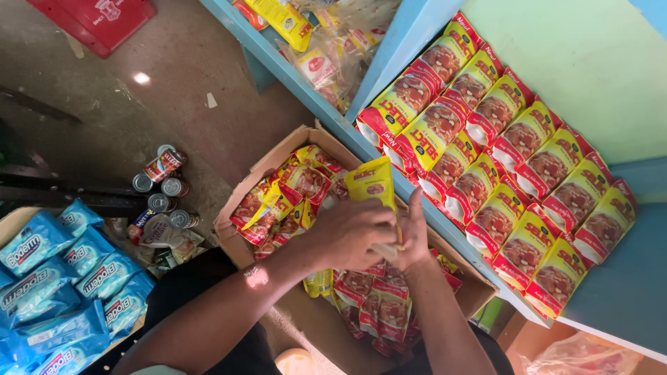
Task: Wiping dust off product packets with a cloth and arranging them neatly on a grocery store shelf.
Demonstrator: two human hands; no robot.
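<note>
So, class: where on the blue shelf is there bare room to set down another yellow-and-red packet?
Bare blue shelf lies right of the packet rows, below the green wall. The rows themselves are tightly packed. Both hands hold a yellow packet over the crowded cardboard box.

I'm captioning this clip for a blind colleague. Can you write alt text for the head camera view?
Seen from above, a person's left hand and right hand together hold a yellow sachet over an open cardboard box of similar red-and-yellow packets. To the right, a blue shelf holds neat overlapping rows of the same packets; tin cans and blue pouches lie left.
</note>
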